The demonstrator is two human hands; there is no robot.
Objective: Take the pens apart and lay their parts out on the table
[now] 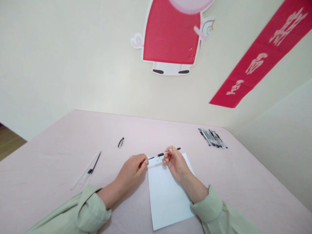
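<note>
I hold a slim pen (161, 154) nearly level just over the far edge of the white sheet (168, 195), its left end slightly nearer me than its right. The barrel is clear, with a black band mid-length and a black end poking past the sheet's far right corner. My left hand (133, 170) pinches the left end and my right hand (174, 162) grips right of the band. The sheet lies flat on the counter (73, 146).
</note>
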